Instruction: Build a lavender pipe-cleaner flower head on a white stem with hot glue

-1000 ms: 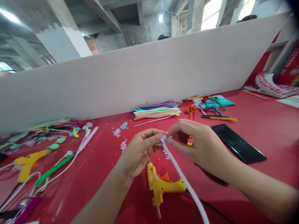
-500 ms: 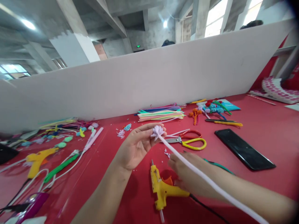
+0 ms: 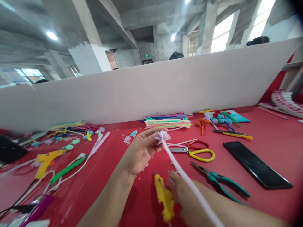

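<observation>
Flower head (image 3: pixel 162 136) already curled at the tip of lilac pipe cleaner (image 3: pixel 189 181), held above red table (image 3: pixel 272 138); left hand (image 3: pixel 141 150) pinches it just below the bloom. Right hand (image 3: pixel 183 197) closes fingers around yellow glue gun (image 3: pixel 164 198), not yet lifted; gluing looks still to do. Scissors (image 3: pixel 193 150) and pliers (image 3: pixel 220 183) lie just beside.

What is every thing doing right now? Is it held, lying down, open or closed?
left hand: pinching the flower
lilac pipe-cleaner flower: held up off the table
right hand: gripping the glue gun
yellow glue gun: gripped, low over the table
scissors: lying flat, blades shut
green pliers: lying flat, shut
black phone: lying flat, screen dark
</observation>
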`<state>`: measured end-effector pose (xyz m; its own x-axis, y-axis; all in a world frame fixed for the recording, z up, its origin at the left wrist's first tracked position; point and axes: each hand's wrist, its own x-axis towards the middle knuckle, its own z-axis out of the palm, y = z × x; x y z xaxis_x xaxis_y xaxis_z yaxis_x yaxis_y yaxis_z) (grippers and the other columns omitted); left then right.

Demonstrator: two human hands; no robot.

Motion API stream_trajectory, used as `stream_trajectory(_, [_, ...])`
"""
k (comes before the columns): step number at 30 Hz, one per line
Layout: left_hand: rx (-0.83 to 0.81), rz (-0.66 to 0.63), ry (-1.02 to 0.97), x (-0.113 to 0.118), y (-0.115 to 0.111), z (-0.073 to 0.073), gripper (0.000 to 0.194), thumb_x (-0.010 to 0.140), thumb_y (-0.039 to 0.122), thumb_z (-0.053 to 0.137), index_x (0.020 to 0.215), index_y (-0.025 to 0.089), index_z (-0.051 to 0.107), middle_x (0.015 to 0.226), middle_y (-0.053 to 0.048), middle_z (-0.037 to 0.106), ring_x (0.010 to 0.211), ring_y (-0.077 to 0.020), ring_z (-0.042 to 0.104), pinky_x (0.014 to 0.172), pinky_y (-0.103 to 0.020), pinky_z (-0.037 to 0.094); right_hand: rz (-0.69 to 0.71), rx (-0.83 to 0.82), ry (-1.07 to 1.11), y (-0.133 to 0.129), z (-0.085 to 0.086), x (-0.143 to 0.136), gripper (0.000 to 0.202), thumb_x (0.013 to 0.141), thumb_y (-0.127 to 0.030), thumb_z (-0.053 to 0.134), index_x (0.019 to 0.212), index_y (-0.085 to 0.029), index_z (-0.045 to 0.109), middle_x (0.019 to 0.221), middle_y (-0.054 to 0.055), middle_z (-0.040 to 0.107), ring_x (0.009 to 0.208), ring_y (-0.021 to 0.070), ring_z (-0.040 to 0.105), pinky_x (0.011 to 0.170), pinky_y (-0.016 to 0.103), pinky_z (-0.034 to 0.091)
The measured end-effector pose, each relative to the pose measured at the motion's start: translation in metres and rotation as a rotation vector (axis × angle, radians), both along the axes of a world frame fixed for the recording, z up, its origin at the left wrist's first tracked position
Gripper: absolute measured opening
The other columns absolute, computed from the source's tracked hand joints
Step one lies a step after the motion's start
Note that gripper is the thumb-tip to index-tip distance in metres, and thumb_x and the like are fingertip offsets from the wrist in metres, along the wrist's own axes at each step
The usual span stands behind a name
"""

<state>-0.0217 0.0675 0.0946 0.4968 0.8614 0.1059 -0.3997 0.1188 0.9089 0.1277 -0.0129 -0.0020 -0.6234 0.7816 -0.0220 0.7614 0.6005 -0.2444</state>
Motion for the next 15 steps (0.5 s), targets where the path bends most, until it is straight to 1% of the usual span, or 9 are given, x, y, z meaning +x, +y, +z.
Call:
stream_trajectory(2, [0.004,0.016,-0.015,-0.003,0.000,0.001,0.020,0.078,0.019,0.069,0.096,0.016,0.073,0.084,-0.008,0.072,0.070,-0.0106,0.063,0.063,-0.017,0.049,-0.108,0.015,0.101,0.006,0.021,0.012,0.036,0.064,-0.007,0.053,0.098,-0.016,0.059,0.098,0.009,0.064,0.074,0.0182,0.061,0.058,0.027,0.044])
stream_trajectory(3, [0.011,0.019,-0.029,-0.004,0.000,0.001,0.019,0.077,0.019,0.069,0.096,0.017,0.073,0.086,-0.008,0.073,0.073,-0.0115,0.064,0.065,-0.018,0.049,-0.167,0.029,0.136,0.010,0.032,0.020,0.033,0.066,-0.006,0.051,0.096,-0.017,0.058,0.097,0.008,0.062,0.067,0.0158,0.060,0.055,0.026,0.042])
stream_trajectory(4, [0.019,0.023,-0.045,-0.005,0.001,0.002,0.018,0.077,0.018,0.069,0.095,0.017,0.074,0.086,-0.007,0.073,0.076,-0.0121,0.064,0.068,-0.019,0.050,-0.201,0.052,0.172,0.014,0.043,0.028,0.028,0.069,-0.007,0.050,0.094,-0.016,0.057,0.097,0.008,0.061,0.069,0.0152,0.059,0.057,0.026,0.042])
stream_trajectory(6, [0.037,0.027,-0.072,-0.008,0.001,0.003,0.017,0.076,0.018,0.069,0.092,0.016,0.074,0.085,-0.006,0.072,0.078,-0.0122,0.064,0.071,-0.019,0.050,-0.316,0.093,0.362,0.022,0.061,0.042,0.014,0.075,-0.010,0.052,0.086,-0.018,0.055,0.089,0.005,0.058,0.065,0.0142,0.057,0.057,0.025,0.042])
stream_trajectory(7, [0.045,0.031,-0.076,-0.009,0.000,0.003,0.017,0.076,0.019,0.069,0.092,0.016,0.074,0.085,-0.006,0.071,0.078,-0.0120,0.064,0.072,-0.019,0.050,-0.338,0.109,0.439,0.025,0.068,0.049,0.007,0.076,-0.012,0.053,0.078,-0.019,0.053,0.082,0.003,0.056,0.062,0.0137,0.055,0.056,0.025,0.042])
stream_trajectory(8, [0.051,0.040,-0.074,-0.009,0.000,0.004,0.017,0.077,0.020,0.069,0.092,0.015,0.074,0.085,-0.005,0.071,0.077,-0.0117,0.063,0.072,-0.019,0.050,-0.347,0.138,0.520,0.026,0.074,0.054,0.008,0.077,-0.015,0.055,0.073,-0.020,0.051,0.077,0.002,0.055,0.061,0.0138,0.054,0.056,0.026,0.043])
stream_trajectory(11, [0.064,0.070,-0.039,-0.010,-0.001,0.005,0.016,0.078,0.022,0.068,0.091,0.016,0.074,0.084,-0.006,0.070,0.074,-0.0116,0.062,0.070,-0.020,0.050,-0.368,0.195,0.801,0.021,0.083,0.065,0.005,0.084,-0.027,0.057,0.085,-0.022,0.057,0.081,0.003,0.060,0.067,0.0159,0.059,0.061,0.027,0.050])
stream_trajectory(13, [0.072,0.072,-0.034,-0.009,-0.002,0.006,0.015,0.077,0.021,0.068,0.090,0.016,0.074,0.083,-0.005,0.070,0.074,-0.0114,0.062,0.068,-0.019,0.049,-0.369,0.147,0.927,0.011,0.085,0.068,0.014,0.088,-0.035,0.054,0.094,-0.025,0.060,0.079,0.002,0.063,0.059,0.0150,0.059,0.051,0.025,0.051])
stream_trajectory(15, [0.068,0.054,-0.044,-0.009,-0.003,0.007,0.016,0.077,0.020,0.069,0.092,0.016,0.074,0.082,-0.004,0.069,0.072,-0.0101,0.062,0.066,-0.017,0.049,-0.320,0.072,0.969,-0.001,0.087,0.068,0.020,0.089,-0.040,0.049,0.092,-0.026,0.063,0.072,0.002,0.064,0.049,0.0142,0.056,0.040,0.024,0.047])
